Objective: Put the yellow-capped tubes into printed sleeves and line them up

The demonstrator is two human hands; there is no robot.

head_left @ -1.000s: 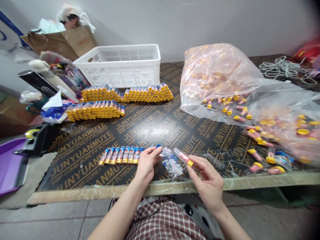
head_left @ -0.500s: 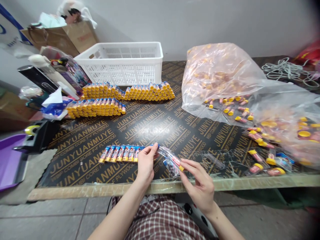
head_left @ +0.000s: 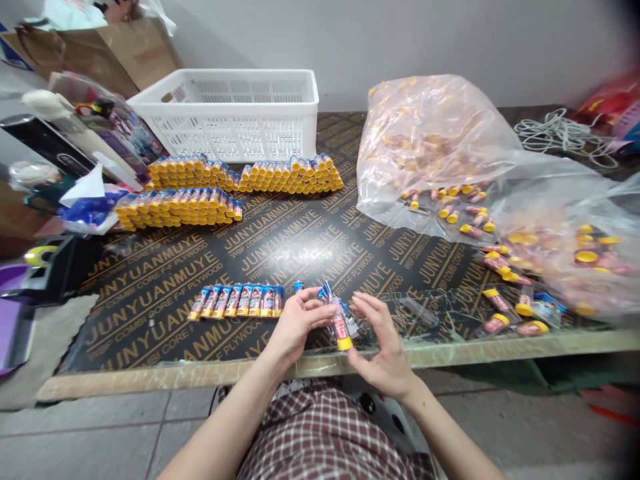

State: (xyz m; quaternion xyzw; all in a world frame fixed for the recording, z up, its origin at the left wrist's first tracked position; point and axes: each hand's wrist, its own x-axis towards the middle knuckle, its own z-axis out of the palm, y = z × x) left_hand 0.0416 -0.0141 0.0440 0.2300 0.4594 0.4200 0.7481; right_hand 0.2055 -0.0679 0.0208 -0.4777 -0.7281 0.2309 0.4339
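Between my hands is a small pink-labelled tube with a yellow cap (head_left: 341, 328), tilted with its cap toward me, in a clear sleeve with a blue end. My left hand (head_left: 295, 325) is closed, its fingertips pinching the sleeve near the upper part. On the right, my right hand (head_left: 383, 347) has its fingers spread, its thumb close to the yellow cap; whether it touches is unclear. Left of my left hand lies a row of blue-labelled tubes (head_left: 232, 301) with yellow ends. Some printed clear wrappers (head_left: 353, 327) are partly hidden behind the held tube.
Stacked yellow-ended tubes (head_left: 180, 208) sit before a white plastic basket (head_left: 230, 130). Large clear bags (head_left: 430, 133) of capped tubes fill the right side, with loose tubes (head_left: 495, 323) spilling toward the table edge (head_left: 200, 370). A black holder (head_left: 65, 267) stands at left.
The tube has swung from slanting rightward to nearly upright in view, nearer my left hand. My right fingers, closed on its capped end before, are now spread apart. The camera view has shifted slightly.
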